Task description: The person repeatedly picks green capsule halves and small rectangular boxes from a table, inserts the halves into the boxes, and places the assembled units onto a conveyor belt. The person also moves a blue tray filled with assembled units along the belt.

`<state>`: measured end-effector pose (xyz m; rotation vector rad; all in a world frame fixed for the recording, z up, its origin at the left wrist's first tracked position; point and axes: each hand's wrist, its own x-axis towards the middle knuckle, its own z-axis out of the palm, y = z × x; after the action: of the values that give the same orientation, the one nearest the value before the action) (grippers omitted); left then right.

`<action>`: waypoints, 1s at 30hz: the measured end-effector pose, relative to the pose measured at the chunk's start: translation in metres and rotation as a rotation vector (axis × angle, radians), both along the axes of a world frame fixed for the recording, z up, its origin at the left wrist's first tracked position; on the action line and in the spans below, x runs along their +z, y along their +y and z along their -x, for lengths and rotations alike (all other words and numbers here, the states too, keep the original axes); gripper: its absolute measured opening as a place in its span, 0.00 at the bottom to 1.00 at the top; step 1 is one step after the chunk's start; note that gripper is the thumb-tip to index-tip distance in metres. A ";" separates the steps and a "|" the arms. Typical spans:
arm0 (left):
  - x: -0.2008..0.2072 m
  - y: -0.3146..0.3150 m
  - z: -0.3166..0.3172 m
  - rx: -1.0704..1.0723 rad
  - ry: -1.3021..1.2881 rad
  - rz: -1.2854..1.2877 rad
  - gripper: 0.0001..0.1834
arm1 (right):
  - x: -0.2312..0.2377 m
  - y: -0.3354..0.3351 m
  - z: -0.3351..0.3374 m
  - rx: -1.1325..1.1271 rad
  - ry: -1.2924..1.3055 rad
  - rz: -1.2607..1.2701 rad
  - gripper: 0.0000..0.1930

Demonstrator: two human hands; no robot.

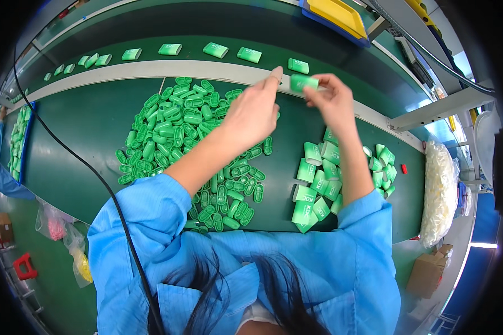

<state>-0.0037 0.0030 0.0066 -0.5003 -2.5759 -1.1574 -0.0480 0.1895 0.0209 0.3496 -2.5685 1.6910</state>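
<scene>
My right hand [332, 100] pinches a green-and-white flat sleeve-shaped casing [303, 84] by its right end, above the pale rail at the bench's far edge. The casing is slightly blurred. Just left of it is my left hand [254, 109], its index finger stretched toward the rail and its thumb apart; I see nothing held in it, though its palm side is hidden. Under and left of my left forearm lies a large heap of small green oval plastic shells [173, 125]. Beside my right forearm several green-and-white casings [318, 184] lie in a loose pile.
Beyond the rail, a row of similar casings [215, 50] lies spaced along a dark green belt [151, 58]. More casings [381, 167] and a small red piece [404, 168] lie right. A full clear bag [439, 192] stands at the right edge. A black cable [89, 167] crosses the left side.
</scene>
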 end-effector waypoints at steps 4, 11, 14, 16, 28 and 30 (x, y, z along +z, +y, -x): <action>-0.004 -0.006 0.017 -0.271 0.136 0.268 0.23 | -0.017 0.046 0.072 -0.256 -0.157 -0.030 0.15; -0.028 -0.006 0.013 -0.364 0.059 0.333 0.16 | -0.034 0.066 0.075 -0.445 -0.015 -0.332 0.16; -0.024 0.000 0.011 -0.347 0.054 0.358 0.15 | -0.007 0.074 0.032 -0.059 0.035 -0.438 0.15; -0.023 0.004 0.009 -0.321 0.063 0.369 0.13 | 0.012 0.069 -0.013 0.184 -0.177 -0.418 0.16; 0.008 -0.003 0.007 -0.149 -0.440 -0.292 0.14 | 0.000 0.011 -0.081 0.215 0.177 -0.761 0.22; -0.005 -0.008 0.009 -0.192 -0.515 -0.475 0.16 | -0.009 0.010 -0.071 0.239 0.233 -0.682 0.23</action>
<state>-0.0132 -0.0054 0.0021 -0.3769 -2.5322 -2.1297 0.0226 0.1997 0.0115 0.8458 -2.9149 0.6879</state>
